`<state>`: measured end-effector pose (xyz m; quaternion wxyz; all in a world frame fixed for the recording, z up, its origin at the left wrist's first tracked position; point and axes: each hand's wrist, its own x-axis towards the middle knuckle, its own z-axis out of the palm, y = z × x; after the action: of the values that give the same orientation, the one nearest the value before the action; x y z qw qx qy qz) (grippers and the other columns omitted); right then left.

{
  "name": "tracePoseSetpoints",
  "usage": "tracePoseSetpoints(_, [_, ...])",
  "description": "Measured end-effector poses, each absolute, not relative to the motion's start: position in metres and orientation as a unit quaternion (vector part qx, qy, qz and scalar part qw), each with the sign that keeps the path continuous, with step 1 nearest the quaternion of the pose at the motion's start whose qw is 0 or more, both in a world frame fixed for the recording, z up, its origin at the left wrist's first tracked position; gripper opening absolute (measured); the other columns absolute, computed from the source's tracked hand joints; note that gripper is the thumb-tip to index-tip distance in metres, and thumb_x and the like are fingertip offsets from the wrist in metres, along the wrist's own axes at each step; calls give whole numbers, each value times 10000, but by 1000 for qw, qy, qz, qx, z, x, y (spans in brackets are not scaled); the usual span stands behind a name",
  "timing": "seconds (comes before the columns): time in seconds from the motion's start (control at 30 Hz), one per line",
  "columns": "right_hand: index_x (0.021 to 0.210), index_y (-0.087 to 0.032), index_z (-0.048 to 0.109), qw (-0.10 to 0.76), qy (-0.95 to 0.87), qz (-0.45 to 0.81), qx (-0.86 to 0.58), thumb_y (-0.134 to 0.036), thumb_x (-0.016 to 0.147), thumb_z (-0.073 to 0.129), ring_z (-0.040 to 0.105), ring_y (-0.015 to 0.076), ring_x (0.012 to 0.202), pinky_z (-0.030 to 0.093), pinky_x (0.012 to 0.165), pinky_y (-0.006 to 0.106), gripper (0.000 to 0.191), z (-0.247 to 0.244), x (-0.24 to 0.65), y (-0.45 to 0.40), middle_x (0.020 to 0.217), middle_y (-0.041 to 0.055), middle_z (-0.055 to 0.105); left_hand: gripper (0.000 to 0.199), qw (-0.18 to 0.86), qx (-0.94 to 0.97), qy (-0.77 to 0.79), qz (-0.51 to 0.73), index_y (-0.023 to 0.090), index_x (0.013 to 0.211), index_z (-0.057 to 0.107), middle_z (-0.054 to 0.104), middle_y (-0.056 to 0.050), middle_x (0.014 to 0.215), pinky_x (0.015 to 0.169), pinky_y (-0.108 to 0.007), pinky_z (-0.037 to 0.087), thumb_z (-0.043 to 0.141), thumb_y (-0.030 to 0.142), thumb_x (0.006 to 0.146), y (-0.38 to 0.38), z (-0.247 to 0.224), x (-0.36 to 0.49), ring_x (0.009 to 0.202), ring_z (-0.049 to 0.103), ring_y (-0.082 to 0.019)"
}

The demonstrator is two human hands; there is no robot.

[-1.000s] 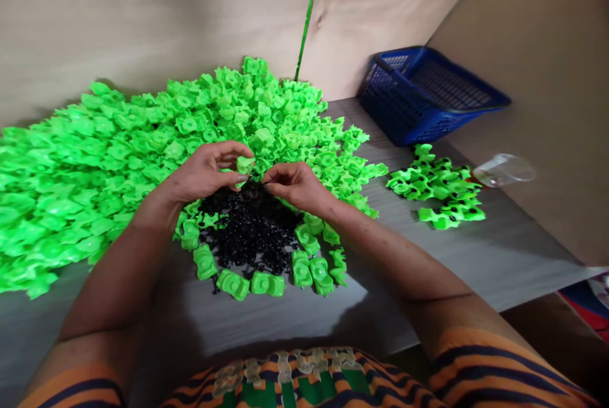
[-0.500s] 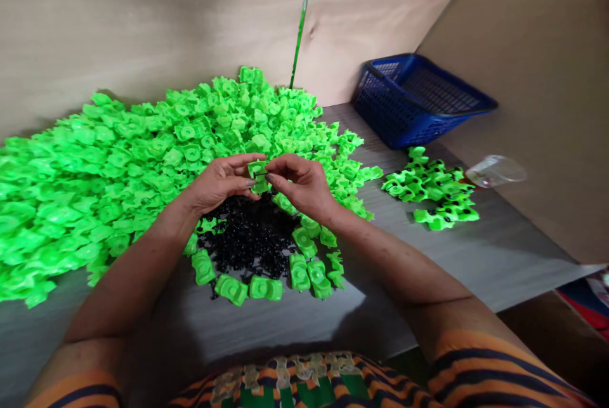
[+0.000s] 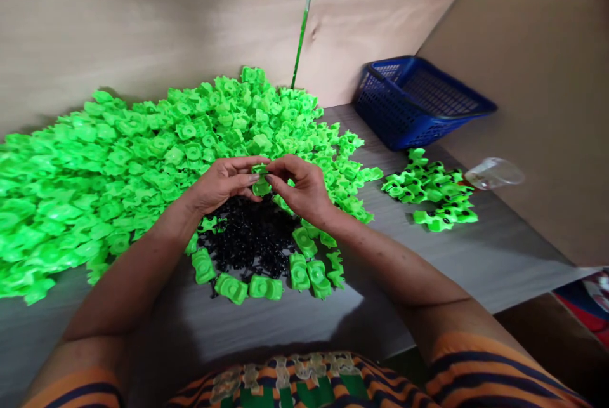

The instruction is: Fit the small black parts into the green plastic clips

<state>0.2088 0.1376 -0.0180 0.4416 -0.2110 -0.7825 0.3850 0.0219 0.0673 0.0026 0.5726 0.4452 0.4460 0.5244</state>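
Observation:
My left hand (image 3: 228, 184) is closed around a small green plastic toy car body (image 3: 261, 187), its hollow underside seeming to face me. A thin black wheel axle (image 3: 264, 174) lies across that body, pinched at its right end by the thumb and fingers of my right hand (image 3: 301, 187). My left thumb presses by the axle's other end. Whether the axle sits in its slots cannot be made out. Just below both hands is a heap of black axles (image 3: 247, 236), ringed by several green car bodies (image 3: 265, 288).
A large pile of green car bodies (image 3: 118, 160) spreads along the back and left of the grey table (image 3: 380, 325). On the right lie several green bodies with black axles (image 3: 435, 186), near a clear plastic cup (image 3: 495, 173) and a blue basket (image 3: 419, 103). Wooden panels (image 3: 190, 14) stand behind.
The axle has come down onto the car body from in front of it, and the body has tilted slightly. My left thumb has moved in over the axle's end.

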Motion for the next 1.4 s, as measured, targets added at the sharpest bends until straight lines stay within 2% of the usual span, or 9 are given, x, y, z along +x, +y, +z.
tracePoseSetpoints(0.3, [901,-203,679,440,-779,390,-216,-297,910,660,569,127,710,490,695,268,96,-24,207,140,817,15,674,492,575,441,442,529,184,1087,851,717,-36,836,651,-330,686,987,407,670,68,-1,20,728,674,-142])
tracePoseSetpoints(0.5, [946,-202,662,444,-765,417,-208,-314,912,657,593,128,744,501,715,268,117,-29,206,141,842,11,674,521,570,447,449,524,177,1122,845,667,1,737,673,-347,689,978,425,684,68,0,19,662,645,-121])
tracePoseSetpoints(0.67, [935,-207,657,453,-764,413,-200,-329,942,639,604,135,765,510,745,282,124,-30,206,141,842,12,669,547,558,442,457,533,176,1092,854,706,-21,796,632,-309,676,994,457,644,68,1,20,658,648,-114])
tracePoseSetpoints(0.77, [939,-209,666,451,-764,411,-208,-335,945,650,613,142,773,520,756,291,127,-32,205,141,855,20,679,548,553,449,459,531,175,1114,850,728,-37,855,640,-325,681,982,457,663,68,1,20,661,650,-116])
tracePoseSetpoints(0.87, [943,-213,669,453,-764,404,-218,-320,951,646,622,149,787,527,760,295,110,-34,204,140,869,27,684,550,550,456,462,526,172,1143,843,726,-37,866,649,-339,686,966,456,688,68,0,19,647,634,-108])
tracePoseSetpoints(1.17, [952,-213,667,498,-776,344,-177,-270,983,616,623,135,754,517,715,272,82,-37,205,139,851,17,679,624,549,445,473,526,146,1171,831,664,14,714,646,-325,693,972,488,668,66,5,22,585,615,-89])
tracePoseSetpoints(1.4, [935,-219,662,501,-781,331,-172,-228,969,623,617,126,740,523,716,265,53,-35,205,139,846,5,676,617,540,455,482,519,152,1202,823,697,-3,756,658,-332,689,955,473,692,67,1,22,603,667,-116])
